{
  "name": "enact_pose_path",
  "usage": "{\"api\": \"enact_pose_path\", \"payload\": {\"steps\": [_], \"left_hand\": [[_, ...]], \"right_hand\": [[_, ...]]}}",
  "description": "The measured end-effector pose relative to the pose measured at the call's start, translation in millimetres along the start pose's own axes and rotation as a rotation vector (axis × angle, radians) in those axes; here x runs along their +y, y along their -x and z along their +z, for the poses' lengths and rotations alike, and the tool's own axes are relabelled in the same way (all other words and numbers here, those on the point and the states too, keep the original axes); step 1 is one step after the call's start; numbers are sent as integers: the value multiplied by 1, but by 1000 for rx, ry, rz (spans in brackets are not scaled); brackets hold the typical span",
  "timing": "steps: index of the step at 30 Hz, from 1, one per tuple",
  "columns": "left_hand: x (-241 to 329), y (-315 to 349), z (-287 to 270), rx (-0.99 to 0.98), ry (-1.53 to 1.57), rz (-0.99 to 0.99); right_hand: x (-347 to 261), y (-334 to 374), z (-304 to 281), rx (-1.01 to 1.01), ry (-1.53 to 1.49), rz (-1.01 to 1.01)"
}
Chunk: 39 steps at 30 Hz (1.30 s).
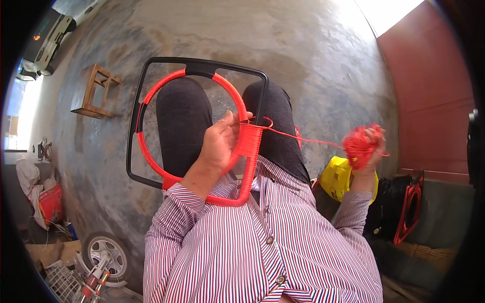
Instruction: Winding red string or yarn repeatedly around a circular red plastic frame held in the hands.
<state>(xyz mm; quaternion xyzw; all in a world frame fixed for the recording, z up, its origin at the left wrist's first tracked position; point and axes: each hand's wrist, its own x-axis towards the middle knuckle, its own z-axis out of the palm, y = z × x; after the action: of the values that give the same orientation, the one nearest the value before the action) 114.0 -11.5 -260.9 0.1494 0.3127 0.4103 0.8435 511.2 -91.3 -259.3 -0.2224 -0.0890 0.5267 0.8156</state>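
Observation:
A black square frame [132, 151] with a round inner ring rests across my thighs. Red cord is wound tightly over most of the ring [156, 160] and along the frame's near right portion; black stretches show at the ring's top and left. My left hand [220, 139] reaches through the ring and grips its right side, by the top of the wrapped stretch [250, 144]. Out to the right, my right hand [375, 146] is closed around a loose bundle of red cord [357, 147]. From the bundle a single strand [308, 140] runs fairly straight back to the frame, with a small loop near it.
A wooden stool [96, 93] lies tipped on the concrete floor at left. A wheel [105, 255] is at lower left, below a red bag [50, 202]. Beside my right forearm are a yellow bag [335, 179] and another red-edged frame [410, 212]. A red panel [429, 91] stands at right.

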Motion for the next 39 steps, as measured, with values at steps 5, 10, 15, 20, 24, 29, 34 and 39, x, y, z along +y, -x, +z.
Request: {"api": "enact_pose_path", "payload": {"steps": [5,10,15,20,24,29,34,39], "left_hand": [[-1,1,-8,-16,43,23],[1,4,-5,-45,67,16],[-2,0,-12,-131,87,-3],[-1,-1,-1,38,-20,-78],[1,0,3,77,-10,-76],[3,1,5,39,-19,-78],[1,4,6,49,21,-97],[-1,-6,-4,71,-77,-76]], "right_hand": [[107,31,54,-193,882,435],[139,32,87,-531,1430,580],[104,6,53,-223,1133,333],[98,25,21,-108,1002,362],[100,36,9,-80,976,421],[104,41,2,-100,1037,494],[121,33,-8,-66,1168,583],[116,-18,0,-171,1759,256]]}}
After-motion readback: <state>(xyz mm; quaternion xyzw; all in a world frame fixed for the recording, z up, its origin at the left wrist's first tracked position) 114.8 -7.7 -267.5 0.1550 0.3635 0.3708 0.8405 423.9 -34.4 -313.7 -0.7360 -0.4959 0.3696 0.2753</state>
